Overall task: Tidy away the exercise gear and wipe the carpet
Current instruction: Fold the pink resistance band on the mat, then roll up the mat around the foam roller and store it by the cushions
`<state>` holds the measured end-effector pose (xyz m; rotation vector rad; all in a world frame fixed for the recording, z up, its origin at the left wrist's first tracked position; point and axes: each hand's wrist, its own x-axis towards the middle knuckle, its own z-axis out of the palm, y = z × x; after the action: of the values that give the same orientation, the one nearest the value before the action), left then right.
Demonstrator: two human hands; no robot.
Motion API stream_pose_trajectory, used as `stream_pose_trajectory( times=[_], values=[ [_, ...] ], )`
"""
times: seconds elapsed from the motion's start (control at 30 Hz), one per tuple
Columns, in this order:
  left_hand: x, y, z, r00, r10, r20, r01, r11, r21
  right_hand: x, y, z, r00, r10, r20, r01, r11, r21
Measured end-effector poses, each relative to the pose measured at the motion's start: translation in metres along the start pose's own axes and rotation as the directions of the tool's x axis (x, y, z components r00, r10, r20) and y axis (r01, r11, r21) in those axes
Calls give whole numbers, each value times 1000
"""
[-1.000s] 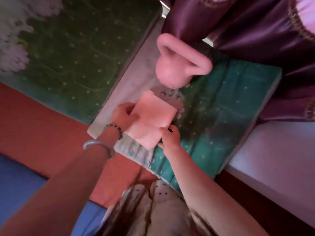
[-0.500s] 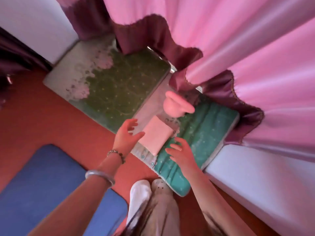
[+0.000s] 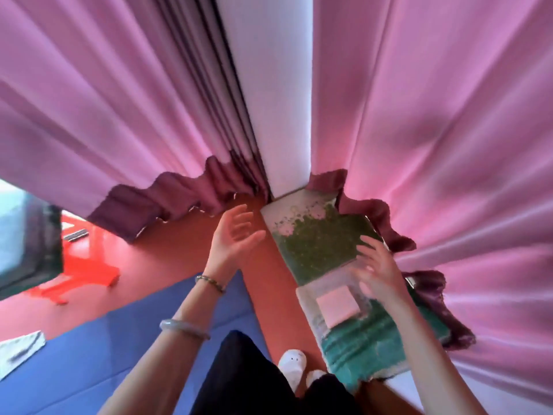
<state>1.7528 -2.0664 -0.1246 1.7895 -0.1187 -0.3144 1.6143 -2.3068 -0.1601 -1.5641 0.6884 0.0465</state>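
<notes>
The curtain (image 3: 431, 292) hides the right edge of the teal carpet (image 3: 359, 351). A white sheet (image 3: 21, 351) is blurred and cut off at the left.

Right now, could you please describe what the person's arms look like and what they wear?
Both forearms are bare, no sleeves or gloves. The left arm carries a dark beaded bracelet at the wrist and a pale, smooth bangle further up. The right arm wears nothing.

The pink curtains (image 3: 449, 115) at 12 o'clock are made of shiny, smooth cloth. A fuzzy, rough top is seen on the green carpet (image 3: 323, 250) at 4 o'clock.
</notes>
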Motion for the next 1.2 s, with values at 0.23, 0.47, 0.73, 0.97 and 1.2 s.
stream_pose_trajectory(
  times=[0.23,0.47,0.73,0.97,1.2],
  values=[
    [-141,50,-100,931,94,-353,-130,988,-78,-59,-94,63,917,-226,329,283,949,-136],
    [-295,40,-193,722,46,-690,-150,984,-91,-156,-127,189,667,-298,683,455,889,-57],
    [-465,-2,-291,479,-22,-878,-138,985,-100,-296,-115,346,353,-273,895,590,807,14],
    [-600,-29,-386,386,-12,-922,-88,995,-50,-432,-84,473,168,-263,950,579,807,121],
    [-665,-56,-480,355,-4,-935,-47,999,-22,-510,-68,572,53,-206,977,573,807,139]
  ],
)
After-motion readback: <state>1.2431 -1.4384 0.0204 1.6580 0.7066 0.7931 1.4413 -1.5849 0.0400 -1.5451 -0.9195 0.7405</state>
